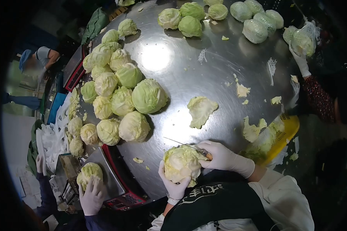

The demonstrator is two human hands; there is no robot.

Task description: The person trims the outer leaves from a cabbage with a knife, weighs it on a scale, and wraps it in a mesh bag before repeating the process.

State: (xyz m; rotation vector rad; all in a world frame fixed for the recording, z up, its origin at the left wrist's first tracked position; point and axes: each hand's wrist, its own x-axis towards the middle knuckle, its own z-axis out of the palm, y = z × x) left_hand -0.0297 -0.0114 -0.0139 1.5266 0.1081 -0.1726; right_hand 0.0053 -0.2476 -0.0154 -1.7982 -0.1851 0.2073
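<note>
My left hand (174, 187), in a white glove, cups a pale green cabbage (180, 163) from below at the near edge of the round steel table (204, 65). My right hand (224, 158), also gloved, grips a knife (185, 145) by the handle. Its thin blade points left across the top of the cabbage. A loose outer leaf (200, 110) lies on the table just beyond.
A large pile of cabbages (117, 92) fills the table's left side, and more cabbages (219, 15) sit at the far edge. A co-worker's gloved hand (91, 196) rests a cabbage on a red scale (115, 181). Another person's hand (301, 63) holds netted cabbages. A yellow basket (287, 133) holds leaf scraps.
</note>
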